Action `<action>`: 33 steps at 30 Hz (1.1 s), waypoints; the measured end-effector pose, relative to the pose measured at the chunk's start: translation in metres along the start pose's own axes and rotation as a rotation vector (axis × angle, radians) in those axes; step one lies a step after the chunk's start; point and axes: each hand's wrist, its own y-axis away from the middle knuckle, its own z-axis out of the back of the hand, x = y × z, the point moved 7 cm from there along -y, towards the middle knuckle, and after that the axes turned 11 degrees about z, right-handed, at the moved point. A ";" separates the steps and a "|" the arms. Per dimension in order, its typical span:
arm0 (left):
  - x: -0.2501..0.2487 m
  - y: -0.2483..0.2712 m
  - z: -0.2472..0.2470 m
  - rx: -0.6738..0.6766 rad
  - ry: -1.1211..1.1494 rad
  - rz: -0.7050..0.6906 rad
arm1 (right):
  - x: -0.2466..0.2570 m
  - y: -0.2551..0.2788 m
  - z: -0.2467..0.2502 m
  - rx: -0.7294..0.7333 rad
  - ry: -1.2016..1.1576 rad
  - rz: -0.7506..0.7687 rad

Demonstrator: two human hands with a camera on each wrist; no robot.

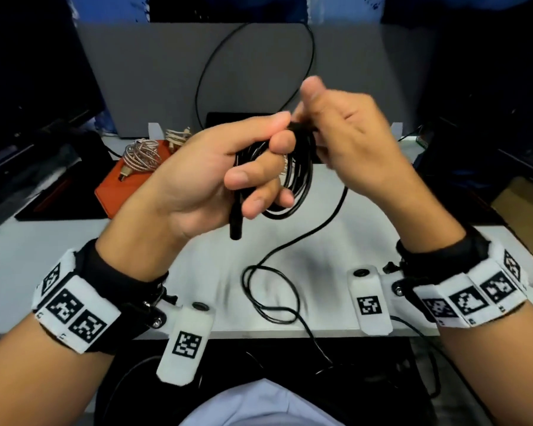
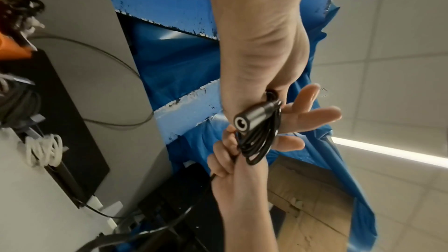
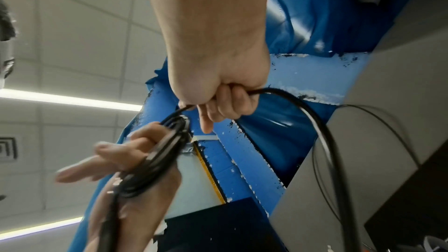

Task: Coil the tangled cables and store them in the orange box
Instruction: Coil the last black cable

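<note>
Above the white table, my left hand (image 1: 259, 149) grips a partly wound black cable coil (image 1: 299, 179), thumb on top and fingers through the loops. The cable's black barrel connector (image 2: 254, 116) sticks out below the palm. My right hand (image 1: 326, 118) is curled round the same cable's strand (image 3: 315, 122) right beside the coil. The loose tail (image 1: 271, 290) runs down onto the table and off its front edge. The orange box (image 1: 114, 192) sits at the back left and holds a silver braided cable coil (image 1: 142, 155).
A beige cable bundle (image 1: 179, 135) lies behind the orange box. A thin black wire (image 1: 311, 56) loops up the grey partition at the back. Dark monitors (image 1: 28, 87) flank both sides. A white coiled cable (image 2: 43, 150) lies on the desk.
</note>
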 end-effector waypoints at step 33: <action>0.006 0.007 0.026 0.178 -0.560 -0.029 | 0.020 0.002 0.028 0.114 0.133 0.018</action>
